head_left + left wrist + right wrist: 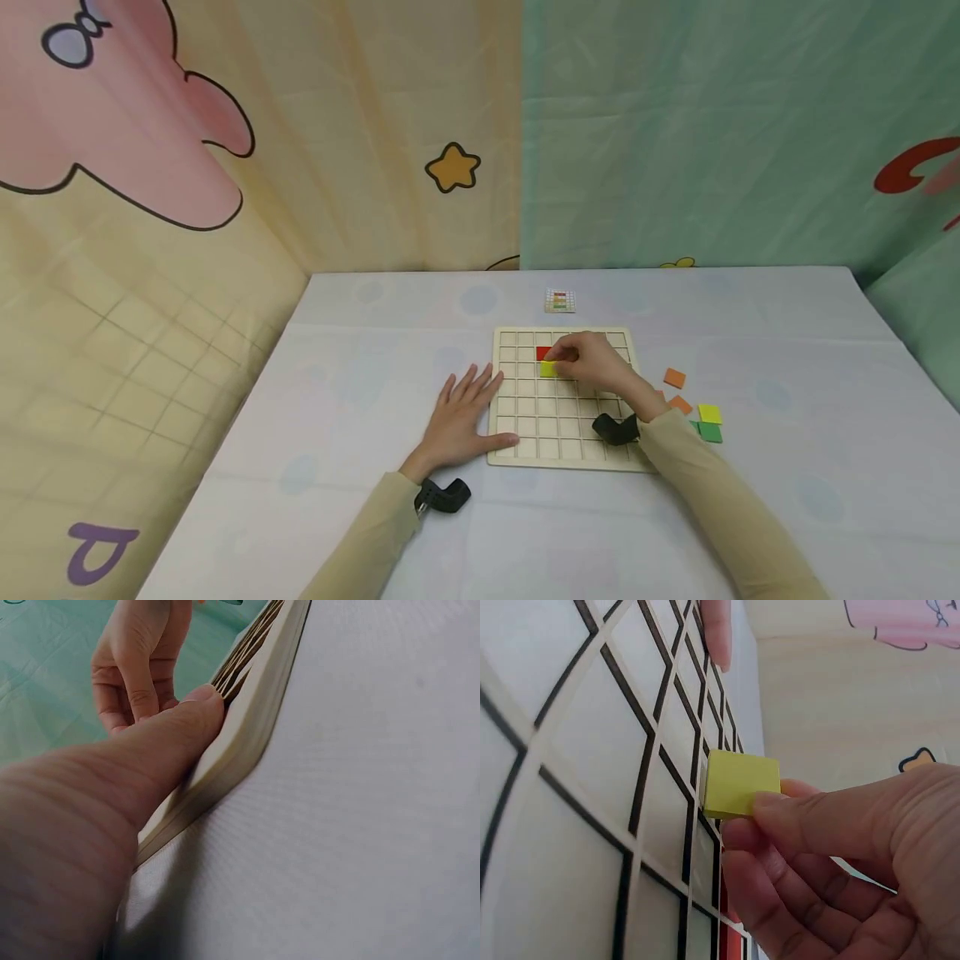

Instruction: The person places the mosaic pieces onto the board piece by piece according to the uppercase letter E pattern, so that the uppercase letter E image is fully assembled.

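Observation:
My right hand (592,362) pinches a yellow square tile (741,784) between thumb and fingers, over the upper part of a pale wooden grid board (546,427). In the right wrist view the tile is tilted up on edge, close to the grid lines. Just behind it a red tile (543,353) sits in the grid, partly covered by the fingers. My left hand (453,423) lies at the board's left side with fingers spread. Its thumb (187,720) rests on the board's edge.
Right of the board lie loose orange tiles (675,378), a yellow tile (709,413) and a green tile (710,432), some partly hidden by the right forearm. A small card with a coloured grid pattern (560,301) lies behind the board on the white tablecloth (360,375).

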`<state>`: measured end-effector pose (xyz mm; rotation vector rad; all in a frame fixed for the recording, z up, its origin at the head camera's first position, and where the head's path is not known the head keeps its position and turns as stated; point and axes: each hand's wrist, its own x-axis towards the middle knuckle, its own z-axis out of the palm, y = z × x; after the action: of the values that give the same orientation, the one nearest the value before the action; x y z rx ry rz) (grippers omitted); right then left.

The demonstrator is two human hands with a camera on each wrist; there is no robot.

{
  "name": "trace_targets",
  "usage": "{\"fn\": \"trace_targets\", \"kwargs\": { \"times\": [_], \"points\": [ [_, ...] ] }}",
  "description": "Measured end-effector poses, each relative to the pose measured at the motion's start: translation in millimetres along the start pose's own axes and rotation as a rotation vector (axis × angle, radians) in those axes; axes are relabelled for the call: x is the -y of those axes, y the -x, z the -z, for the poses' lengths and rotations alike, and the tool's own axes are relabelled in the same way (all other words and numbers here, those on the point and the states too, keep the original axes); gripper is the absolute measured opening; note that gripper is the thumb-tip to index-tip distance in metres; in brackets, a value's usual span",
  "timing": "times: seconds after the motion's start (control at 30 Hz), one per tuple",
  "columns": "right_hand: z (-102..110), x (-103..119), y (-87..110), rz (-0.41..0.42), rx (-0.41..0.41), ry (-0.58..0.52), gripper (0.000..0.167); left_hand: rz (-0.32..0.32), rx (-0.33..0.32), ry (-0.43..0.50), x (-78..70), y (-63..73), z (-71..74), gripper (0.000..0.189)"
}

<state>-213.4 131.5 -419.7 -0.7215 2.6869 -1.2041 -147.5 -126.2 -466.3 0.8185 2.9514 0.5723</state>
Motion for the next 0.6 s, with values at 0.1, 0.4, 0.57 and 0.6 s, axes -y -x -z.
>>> {"fn": "trace_targets", "kwargs": {
  "times": [0.1, 0.4, 0.57, 0.6],
  "points": [
    [-5.1, 2.4, -4.7, -0.012, -0.005, 0.022, 0.008, -0.002, 0.001, -0.002, -0.1, 0.3, 0.1, 0.094],
    [-9.9, 2.4, -4.9, -0.026, 0.014, 0.098, 0.011, -0.002, 0.0, -0.016, -0.2, -0.2, 1.1, 0.095],
    [-9.4, 2.7, -1.3, 0.01, 0.014, 0.143, 0.016, -0.013, -0.01, -0.007, -0.4, -0.7, 0.0, 0.094],
    [-9.2, 2.6, -0.4, 0.016, 0.012, 0.149, 0.017, -0.013, -0.011, -0.005, -0.5, -0.6, -0.1, 0.095]
  ]
}}
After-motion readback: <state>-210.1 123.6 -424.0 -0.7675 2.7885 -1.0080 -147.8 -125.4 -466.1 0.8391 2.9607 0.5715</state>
